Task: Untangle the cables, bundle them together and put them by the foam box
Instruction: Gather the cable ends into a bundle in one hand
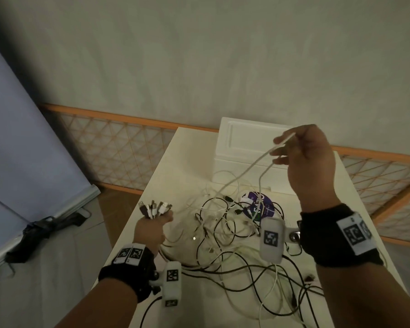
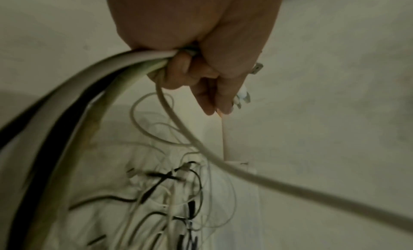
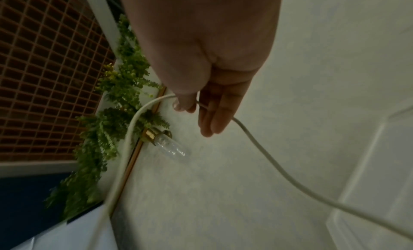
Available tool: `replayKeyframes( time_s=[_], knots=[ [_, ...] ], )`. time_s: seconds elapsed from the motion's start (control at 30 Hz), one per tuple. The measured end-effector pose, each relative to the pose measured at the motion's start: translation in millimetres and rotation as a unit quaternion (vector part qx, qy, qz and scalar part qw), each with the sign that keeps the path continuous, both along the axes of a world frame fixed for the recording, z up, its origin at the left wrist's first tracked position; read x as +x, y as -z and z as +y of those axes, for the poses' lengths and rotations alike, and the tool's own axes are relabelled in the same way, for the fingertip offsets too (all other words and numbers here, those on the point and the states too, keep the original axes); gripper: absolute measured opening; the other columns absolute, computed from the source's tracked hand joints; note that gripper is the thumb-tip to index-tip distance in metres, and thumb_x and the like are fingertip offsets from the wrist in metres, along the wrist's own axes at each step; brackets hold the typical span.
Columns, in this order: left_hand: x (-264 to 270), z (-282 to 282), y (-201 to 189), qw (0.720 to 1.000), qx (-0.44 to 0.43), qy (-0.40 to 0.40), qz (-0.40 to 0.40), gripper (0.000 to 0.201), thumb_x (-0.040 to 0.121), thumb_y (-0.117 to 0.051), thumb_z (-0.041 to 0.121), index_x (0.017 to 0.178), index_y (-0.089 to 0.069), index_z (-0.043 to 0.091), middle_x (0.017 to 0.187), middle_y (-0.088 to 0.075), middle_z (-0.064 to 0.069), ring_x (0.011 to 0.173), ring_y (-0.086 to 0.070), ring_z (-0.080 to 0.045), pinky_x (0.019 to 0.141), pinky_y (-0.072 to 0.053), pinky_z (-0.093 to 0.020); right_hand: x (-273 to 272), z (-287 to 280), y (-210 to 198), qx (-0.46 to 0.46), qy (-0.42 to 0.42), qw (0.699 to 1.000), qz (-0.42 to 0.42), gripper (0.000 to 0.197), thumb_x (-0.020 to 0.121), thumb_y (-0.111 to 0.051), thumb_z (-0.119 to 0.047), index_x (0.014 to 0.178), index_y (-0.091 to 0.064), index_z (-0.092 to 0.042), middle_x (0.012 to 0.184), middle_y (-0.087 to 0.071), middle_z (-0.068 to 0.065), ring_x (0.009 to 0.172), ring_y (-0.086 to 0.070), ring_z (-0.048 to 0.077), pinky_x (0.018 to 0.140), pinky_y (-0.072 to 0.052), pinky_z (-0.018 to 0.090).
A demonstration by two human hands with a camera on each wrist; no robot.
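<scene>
While the tangle is still lying loose, the left hand (image 1: pixel 153 227) is fisting a clutch of gathered cable ends (image 1: pixel 155 208), plugs fanning upward above the table's (image 1: pixel 173 162) near-left edge; likely it is serving as the collecting point so freed ends stay sorted. Wrist cocked upward, fingers (image 2: pixel 178 68) curling tight round the strands. Mid-table, the black and white cables (image 1: pixel 225 235) are sprawling, partly over a purple disc (image 1: pixel 262 205). Further right, the right hand (image 1: pixel 308 150) is lifting high, pinching one white cable (image 1: pixel 244 172) between thumb (image 3: pixel 183 101) and fingertips, other fingers extending loosely, probably drawing it clear of the knot. Behind it, the foam box (image 1: pixel 242 147) is sitting at the table's far end; nothing bundled beside it yet.
</scene>
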State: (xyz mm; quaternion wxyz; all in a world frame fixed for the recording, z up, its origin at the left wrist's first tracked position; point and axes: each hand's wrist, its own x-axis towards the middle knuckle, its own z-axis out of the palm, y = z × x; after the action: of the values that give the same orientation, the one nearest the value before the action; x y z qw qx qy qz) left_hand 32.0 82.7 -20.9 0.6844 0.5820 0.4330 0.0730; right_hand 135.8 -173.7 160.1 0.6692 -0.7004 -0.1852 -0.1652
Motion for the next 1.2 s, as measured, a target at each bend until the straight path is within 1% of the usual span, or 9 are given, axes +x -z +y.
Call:
replayKeyframes(
  time_s=[0.27, 0.4, 0.5, 0.6, 0.77, 0.9, 1.0, 1.07, 1.2],
  knots=[
    [14, -44, -70, 0.962, -0.088, 0.111, -0.235, 0.025, 0.069, -0.079, 0.023, 0.093, -0.073, 0.015, 0.098, -0.067, -0.017, 0.039, -0.028, -0.006, 0.039, -0.023, -0.019, -26, 31, 16, -0.054, -0.125, 0.990, 0.042, 0.021, 0.082, -0.044, -0.010, 0.079, -0.059, -0.025, 0.076, -0.066, 0.000, 0.063, -0.066, 0.020, 0.058, -0.053, 0.032],
    [22, -74, -85, 0.936, 0.024, 0.231, -0.265, 0.019, 0.075, -0.077, 0.017, 0.091, -0.077, 0.028, 0.091, -0.073, 0.001, 0.064, -0.060, -0.015, 0.060, -0.044, -0.026, -38, 46, 18, -0.029, -0.204, 0.977, 0.051, 0.006, 0.080, -0.050, -0.018, 0.080, -0.056, -0.018, 0.081, -0.063, 0.014, 0.067, -0.060, 0.034, 0.060, -0.050, 0.037],
    [28, -85, -77, 0.925, 0.071, 0.300, -0.223, 0.016, 0.068, -0.079, 0.032, 0.084, -0.077, 0.029, 0.091, -0.075, -0.001, 0.090, -0.070, -0.018, 0.089, -0.051, -0.037, -43, 49, 11, 0.015, -0.203, 0.978, 0.042, 0.015, 0.073, -0.050, -0.025, 0.081, -0.056, -0.015, 0.085, -0.059, 0.022, 0.074, -0.059, 0.032, 0.066, -0.052, 0.036],
    [28, -79, -55, 0.931, 0.166, 0.308, -0.104, 0.007, 0.081, -0.072, 0.025, 0.082, -0.076, 0.019, 0.077, -0.071, -0.003, 0.065, -0.063, -0.007, 0.066, -0.049, -0.029, -35, 34, 9, -0.025, -0.087, 0.993, -0.070, 0.034, 0.089, -0.045, -0.008, 0.086, -0.059, -0.039, 0.086, -0.064, -0.003, 0.085, -0.066, 0.025, 0.079, -0.054, 0.048],
    [25, -63, -17, 0.876, 0.258, 0.408, 0.006, 0.012, 0.080, -0.066, 0.031, 0.089, -0.066, 0.024, 0.088, -0.068, 0.001, 0.089, -0.065, -0.022, 0.085, -0.051, -0.034, -30, 13, -1, -0.040, 0.036, 0.982, -0.181, 0.044, 0.092, -0.040, -0.003, 0.097, -0.058, -0.044, 0.096, -0.061, 0.001, 0.097, -0.063, 0.028, 0.088, -0.050, 0.045],
    [12, -47, 7, 0.926, 0.230, 0.295, 0.041, 0.010, 0.084, -0.069, 0.020, 0.076, -0.065, 0.019, 0.073, -0.063, 0.004, 0.079, -0.059, -0.019, 0.061, -0.041, -0.020, -19, -16, -21, -0.075, 0.155, 0.953, -0.248, 0.038, 0.088, -0.042, -0.002, 0.099, -0.059, -0.034, 0.098, -0.058, 0.012, 0.095, -0.059, 0.026, 0.086, -0.049, 0.040],
    [14, -34, 17, 0.932, 0.221, 0.277, 0.075, 0.014, 0.084, -0.071, 0.022, 0.076, -0.061, 0.017, 0.071, -0.059, 0.003, 0.074, -0.054, -0.016, 0.061, -0.037, -0.023, -23, -21, -12, -0.120, 0.155, 0.945, -0.260, 0.043, 0.087, -0.046, 0.007, 0.097, -0.058, -0.033, 0.099, -0.058, -0.014, 0.097, -0.058, 0.015, 0.085, -0.050, 0.043],
    [14, -28, 18, 0.930, 0.217, 0.280, 0.100, 0.016, 0.081, -0.075, 0.025, 0.077, -0.062, 0.016, 0.069, -0.058, 0.003, 0.068, -0.053, -0.014, 0.054, -0.038, -0.022, -25, -24, -6, -0.151, 0.165, 0.937, -0.270, 0.033, 0.085, -0.052, 0.010, 0.098, -0.058, -0.019, 0.097, -0.052, -0.022, 0.096, -0.053, 0.002, 0.089, -0.045, 0.024],
    [6, -12, 28, 0.968, 0.143, 0.188, 0.085, 0.017, 0.082, -0.074, 0.021, 0.078, -0.070, 0.004, 0.057, -0.054, -0.006, 0.059, -0.052, -0.043, 0.054, -0.037, -0.027, -18, -48, -8, -0.224, 0.202, 0.908, -0.291, 0.015, 0.081, -0.059, 0.008, 0.087, -0.065, -0.005, 0.093, -0.059, -0.008, 0.094, -0.057, 0.021, 0.091, -0.039, 0.016]
  ],
)
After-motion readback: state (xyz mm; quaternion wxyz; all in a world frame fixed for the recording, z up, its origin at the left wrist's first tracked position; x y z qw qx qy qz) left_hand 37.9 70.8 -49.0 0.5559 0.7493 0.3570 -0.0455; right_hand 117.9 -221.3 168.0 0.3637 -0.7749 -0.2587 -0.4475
